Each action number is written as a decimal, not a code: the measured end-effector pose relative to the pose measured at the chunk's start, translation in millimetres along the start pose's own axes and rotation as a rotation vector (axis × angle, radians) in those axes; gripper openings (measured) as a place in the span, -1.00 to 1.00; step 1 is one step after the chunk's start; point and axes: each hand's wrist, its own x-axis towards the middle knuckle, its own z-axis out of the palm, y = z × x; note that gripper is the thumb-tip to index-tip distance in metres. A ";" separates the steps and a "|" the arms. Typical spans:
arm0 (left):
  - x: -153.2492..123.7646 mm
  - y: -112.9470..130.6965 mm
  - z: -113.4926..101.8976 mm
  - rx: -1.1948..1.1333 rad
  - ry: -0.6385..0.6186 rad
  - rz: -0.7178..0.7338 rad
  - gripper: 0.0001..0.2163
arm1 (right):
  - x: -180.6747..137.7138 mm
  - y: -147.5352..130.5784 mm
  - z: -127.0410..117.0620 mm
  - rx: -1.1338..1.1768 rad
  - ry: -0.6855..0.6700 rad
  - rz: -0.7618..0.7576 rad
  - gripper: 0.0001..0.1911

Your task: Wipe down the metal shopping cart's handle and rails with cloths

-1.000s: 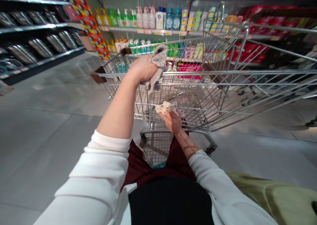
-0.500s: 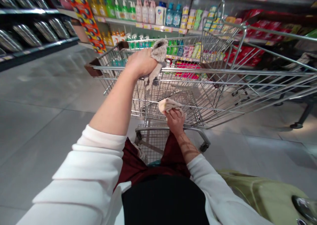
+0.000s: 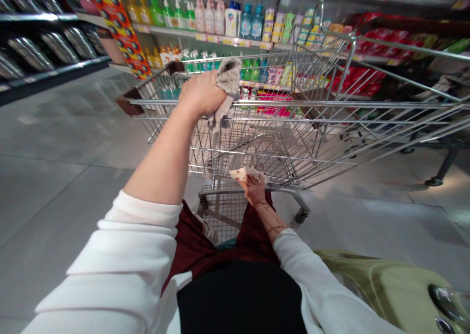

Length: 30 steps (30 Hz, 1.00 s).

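A metal shopping cart [image 3: 257, 103] stands sideways before me. At its near top rail, my left hand [image 3: 203, 93] is closed around a greyish, worn cloth [image 3: 228, 79] that hangs over the rail. Lower down, my right hand [image 3: 254, 189] grips a cream-coloured cloth [image 3: 245, 173] against the wires near the bottom of the basket's side. The fingertips of my left hand are hidden behind the rail and cloth.
Shelves behind the cart hold pump bottles [image 3: 209, 15] and red packs [image 3: 367, 82]. More carts join it on the right. A dark shelf [image 3: 47, 64] stands at left. An olive-green object [image 3: 389, 290] sits by my right side on the tiled floor.
My right hand has moved down along the cart's side with the cream cloth. My left hand keeps its place on the top rail; the whole view has shifted slightly.
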 end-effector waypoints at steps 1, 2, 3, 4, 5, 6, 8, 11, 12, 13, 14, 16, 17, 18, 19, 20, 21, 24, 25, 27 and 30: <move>0.8 -1.0 -0.4 -0.003 -0.011 0.004 -0.53 | 0.0 -0.6 -1.2 0.002 -0.004 -0.001 -0.62; 1.5 -1.9 -0.9 -0.007 -0.026 0.008 -0.53 | 0.9 -0.6 -4.2 0.004 -0.007 -0.007 -0.63; 2.0 -2.6 -1.6 -0.013 -0.043 0.012 -0.53 | 2.5 0.2 -9.1 0.005 -0.003 -0.011 -0.63; 2.3 -3.0 -2.3 -0.019 -0.059 0.014 -0.53 | 4.6 1.6 -15.5 0.003 0.017 -0.012 -0.63; 2.4 -3.2 -2.9 -0.025 -0.069 0.013 -0.53 | 6.9 3.6 -23.2 -0.005 0.055 -0.002 -0.62; 2.3 -3.3 -3.3 -0.029 -0.071 0.009 -0.52 | 9.5 6.0 -31.5 -0.017 0.112 0.020 -0.61; 1.5 -3.1 -3.7 -0.031 -0.064 0.005 -0.50 | 14.8 11.8 -47.5 -0.048 0.265 0.093 -0.58; -0.3 -3.0 -3.6 -0.033 -0.045 -0.001 -0.45 | 20.9 20.6 -58.8 -0.074 0.402 0.169 -0.57; -0.8 -3.2 -3.6 -0.039 -0.046 -0.004 -0.43 | 21.0 22.9 -57.3 -0.079 0.404 0.175 -0.58; -1.2 -3.5 -3.4 -0.047 -0.049 -0.007 -0.41 | 19.7 24.4 -53.2 -0.083 0.383 0.177 -0.58; -1.4 -3.9 -3.3 -0.056 -0.052 -0.010 -0.40 | 16.7 25.3 -46.8 -0.087 0.342 0.177 -0.58; -1.7 -4.9 -2.7 -0.065 -0.058 -0.010 -0.38 | 6.1 24.7 -30.3 -0.082 0.216 0.163 -0.59; -1.7 -5.4 -2.3 -0.064 -0.060 -0.007 -0.38 | -0.6 23.4 -21.7 -0.074 0.149 0.152 -0.59; -1.7 -5.8 -2.0 -0.061 -0.061 -0.002 -0.38 | -7.4 21.7 -13.8 -0.065 0.094 0.139 -0.59; -1.8 -6.1 -1.6 -0.055 -0.061 0.004 -0.39 | -13.5 19.8 -7.4 -0.059 0.054 0.131 -0.58; -1.9 -6.4 -1.3 -0.048 -0.061 0.011 -0.40 | -18.5 17.9 -2.8 -0.055 0.029 0.133 -0.57; -2.0 -6.5 -1.2 -0.040 -0.058 0.016 -0.41 | -21.7 16.4 -0.2 -0.051 0.017 0.142 -0.56; -2.2 -6.6 -1.3 -0.024 -0.041 0.012 -0.43 | -20.5 14.6 -4.0 -0.020 -0.007 0.172 -0.50; -2.2 -6.6 -1.6 -0.022 -0.037 0.008 -0.44 | -17.5 14.8 -8.3 0.000 -0.013 0.180 -0.49; -2.2 -6.6 -2.0 -0.023 -0.035 0.005 -0.47 | -10.1 15.6 -20.0 0.037 -0.005 0.220 -0.49; -3.1 -6.4 -2.5 -0.009 -0.046 0.007 -0.44 | -0.1 18.1 -41.7 0.051 0.085 0.329 -0.52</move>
